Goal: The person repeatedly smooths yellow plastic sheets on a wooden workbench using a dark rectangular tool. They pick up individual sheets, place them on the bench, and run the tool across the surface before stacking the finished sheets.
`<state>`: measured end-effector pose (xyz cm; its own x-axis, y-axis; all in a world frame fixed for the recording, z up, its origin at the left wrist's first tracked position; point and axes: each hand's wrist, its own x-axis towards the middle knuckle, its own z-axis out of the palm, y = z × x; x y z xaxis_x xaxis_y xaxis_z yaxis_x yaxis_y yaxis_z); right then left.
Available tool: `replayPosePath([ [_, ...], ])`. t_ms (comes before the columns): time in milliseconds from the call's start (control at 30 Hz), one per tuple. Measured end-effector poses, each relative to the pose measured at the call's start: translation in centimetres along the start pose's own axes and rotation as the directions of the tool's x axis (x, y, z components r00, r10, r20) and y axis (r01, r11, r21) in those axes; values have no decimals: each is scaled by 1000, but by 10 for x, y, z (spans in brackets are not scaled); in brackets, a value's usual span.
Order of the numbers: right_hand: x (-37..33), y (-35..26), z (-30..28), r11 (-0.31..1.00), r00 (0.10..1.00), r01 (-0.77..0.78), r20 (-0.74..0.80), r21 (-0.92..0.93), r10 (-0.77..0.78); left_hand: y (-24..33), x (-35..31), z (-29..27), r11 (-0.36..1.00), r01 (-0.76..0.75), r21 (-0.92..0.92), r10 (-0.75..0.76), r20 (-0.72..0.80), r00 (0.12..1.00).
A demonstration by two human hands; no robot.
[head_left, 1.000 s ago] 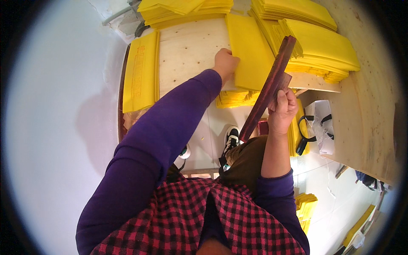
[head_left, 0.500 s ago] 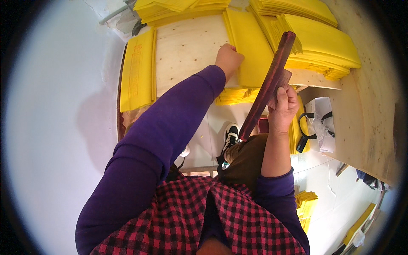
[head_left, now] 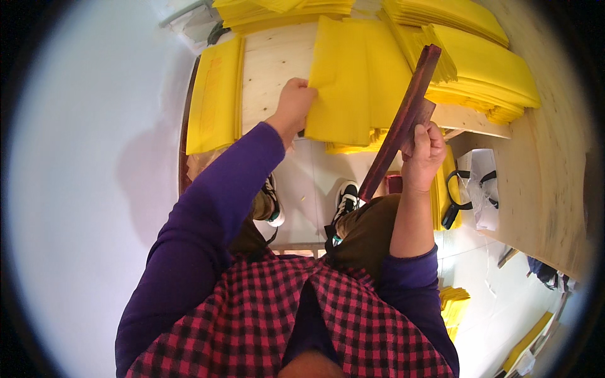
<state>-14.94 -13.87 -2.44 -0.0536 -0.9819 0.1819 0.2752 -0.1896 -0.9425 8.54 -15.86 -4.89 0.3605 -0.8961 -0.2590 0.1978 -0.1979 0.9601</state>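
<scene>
My left hand (head_left: 295,104) pinches the left edge of a thin yellow sheet (head_left: 340,82) and draws it partly off the folded pile beneath. Closed round the short handle of a long, dark, red-stained wooden stamp block (head_left: 403,120) is my right hand (head_left: 426,151). The block is tilted, held in front of the right side of the yellow pile. Its printing face cannot be made out. To the left on the board lies a yellow stack (head_left: 214,94) with faint red print on its top sheet.
Bare pale plywood (head_left: 274,69) shows between the stacks. More yellow piles (head_left: 485,69) lie at the back and right. A small dark red box (head_left: 394,184) sits below the block, and a white box (head_left: 482,201) with a black strap stands right. A white wall rises at the left.
My left hand has moved left and slightly nearer, pulling the yellow sheet's edge leftward over the plywood. My right hand and the stamp block have barely moved.
</scene>
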Motion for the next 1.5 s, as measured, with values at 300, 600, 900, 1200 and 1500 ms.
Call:
replayPosePath([
  [300, -2, 7, 14, 1000, 999, -24, 45, -10, 25, -19, 7, -74, 988, 92, -125, -112, -162, 980],
  [600, -1, 18, 22, 998, 990, 10, 141, -61, -2, -35, -16, -85, 917, -212, 339, 291, -204, 935],
  [900, -4, 20, 33, 995, 991, -31, 126, -92, 42, -73, -49, -77, 653, -479, 586, 548, 71, 834],
  [1200, -2, 29, 39, 998, 988, -32, 150, -61, 41, -63, -63, -63, 495, -501, 710, 529, 211, 822],
  [1500, -1, 32, 38, 997, 986, -18, 167, -69, 30, -62, -77, -55, 325, -489, 809, 534, 269, 801],
])
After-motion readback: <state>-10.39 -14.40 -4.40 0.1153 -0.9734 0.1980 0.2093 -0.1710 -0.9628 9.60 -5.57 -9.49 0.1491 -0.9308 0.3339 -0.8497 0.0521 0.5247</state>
